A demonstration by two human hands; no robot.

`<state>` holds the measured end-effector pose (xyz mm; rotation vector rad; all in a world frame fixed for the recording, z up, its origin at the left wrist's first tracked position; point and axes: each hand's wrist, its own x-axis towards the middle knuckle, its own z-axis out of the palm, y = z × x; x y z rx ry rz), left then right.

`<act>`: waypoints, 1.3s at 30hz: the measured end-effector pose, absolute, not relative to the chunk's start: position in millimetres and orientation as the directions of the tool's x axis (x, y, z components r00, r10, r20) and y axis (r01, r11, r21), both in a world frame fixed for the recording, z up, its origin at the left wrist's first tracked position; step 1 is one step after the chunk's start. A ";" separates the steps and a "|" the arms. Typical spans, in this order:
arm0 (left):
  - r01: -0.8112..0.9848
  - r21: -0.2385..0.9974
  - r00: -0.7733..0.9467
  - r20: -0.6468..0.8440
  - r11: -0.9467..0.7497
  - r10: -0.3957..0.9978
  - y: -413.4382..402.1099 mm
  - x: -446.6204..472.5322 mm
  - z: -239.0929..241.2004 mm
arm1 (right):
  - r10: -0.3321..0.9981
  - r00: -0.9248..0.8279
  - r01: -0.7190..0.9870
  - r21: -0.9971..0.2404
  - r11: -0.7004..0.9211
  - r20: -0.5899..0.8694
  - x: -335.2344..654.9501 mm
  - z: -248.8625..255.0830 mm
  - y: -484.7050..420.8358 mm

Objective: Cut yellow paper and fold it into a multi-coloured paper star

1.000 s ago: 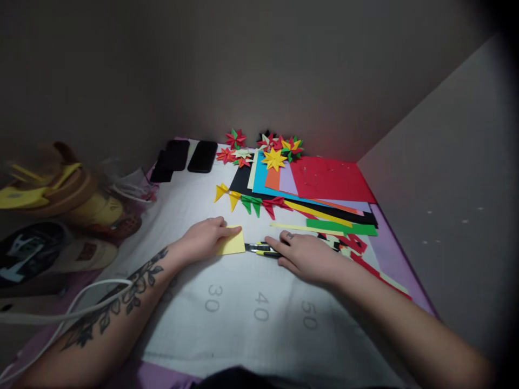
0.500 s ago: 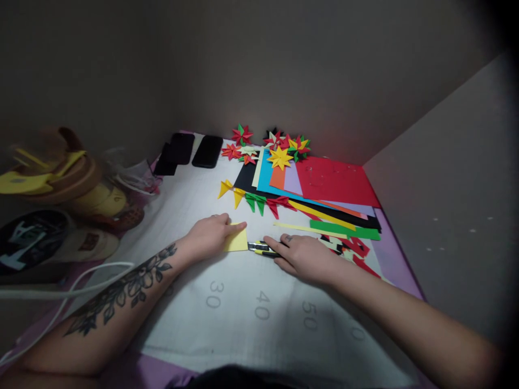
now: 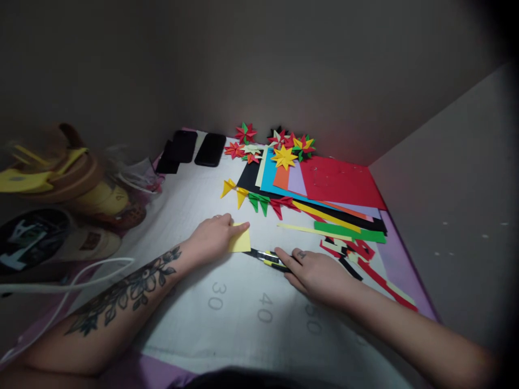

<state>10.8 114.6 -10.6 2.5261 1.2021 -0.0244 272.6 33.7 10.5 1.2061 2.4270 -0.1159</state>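
Note:
My left hand (image 3: 213, 236) rests on the white sheet with its index finger stretched along a small yellow paper (image 3: 242, 242), pressing it down; the other fingers are partly hidden. My right hand (image 3: 318, 272) is closed around a yellow-and-black utility knife (image 3: 271, 259). The knife lies low over the sheet, its tip pointing left at the paper's lower right corner; whether they touch I cannot tell. Folded yellow pieces (image 3: 234, 193), green pieces (image 3: 259, 203) and red pieces (image 3: 281, 206) form a row beyond my hands.
Folded paper stars (image 3: 284, 158) sit behind stacked coloured sheets (image 3: 340, 183) near the wall. Paper strips (image 3: 351, 232) and scraps (image 3: 360, 251) lie right. Two phones (image 3: 210, 149) stand back left. Cups (image 3: 93, 243) and a white cable (image 3: 101, 267) are at the left.
My right hand and the knife have moved right and slightly toward me. My left hand stays on the yellow paper. The whole view has shifted a little.

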 end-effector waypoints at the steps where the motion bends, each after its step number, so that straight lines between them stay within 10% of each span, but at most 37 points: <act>1: 0.754 0.301 0.644 -0.161 -0.584 0.748 115.1 10.8 -10.5 | 0.744 -0.522 0.785 0.107 0.610 -0.418 271.3 12.4 33.6; 34: 0.705 0.320 0.709 -0.281 -0.633 0.647 134.2 10.6 5.0 | 0.656 -0.695 0.702 -0.082 0.707 -0.293 241.1 16.6 2.4; 39: 0.694 0.366 0.706 -0.175 -0.620 0.686 130.4 2.8 -2.4 | 0.883 -0.458 0.869 -0.260 0.421 -0.100 289.3 23.3 15.5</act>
